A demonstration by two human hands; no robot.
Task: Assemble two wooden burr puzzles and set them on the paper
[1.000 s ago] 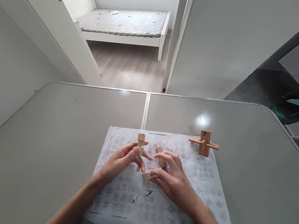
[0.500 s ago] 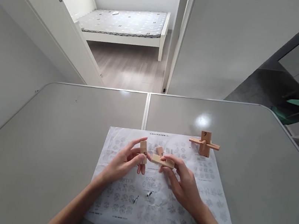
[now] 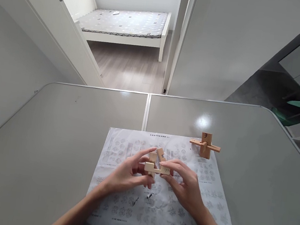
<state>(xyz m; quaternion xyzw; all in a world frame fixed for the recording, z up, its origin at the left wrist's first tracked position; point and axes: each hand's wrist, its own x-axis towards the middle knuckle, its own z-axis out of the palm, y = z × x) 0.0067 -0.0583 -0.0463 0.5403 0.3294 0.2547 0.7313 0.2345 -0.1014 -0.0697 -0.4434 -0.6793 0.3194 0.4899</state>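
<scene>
The table (image 3: 35, 140) lies open left of the left hand (image 3: 127, 171); a wooden cross (image 3: 205, 146) obstructs ahead of the right hand (image 3: 186, 180), a block (image 3: 160, 152) between both.

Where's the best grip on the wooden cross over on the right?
Probably the marked end of the wooden cross, pinched by its two side edges from above: that end projects free, while the thin bar juts left and right lower down.

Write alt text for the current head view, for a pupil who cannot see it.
The left hand holds a wooden block while the right hand holds a notched block crosswise in front of it, above a printed diagram sheet on a grey table. Another notched block shows just beyond; an assembled wooden cross stands at right.
</scene>
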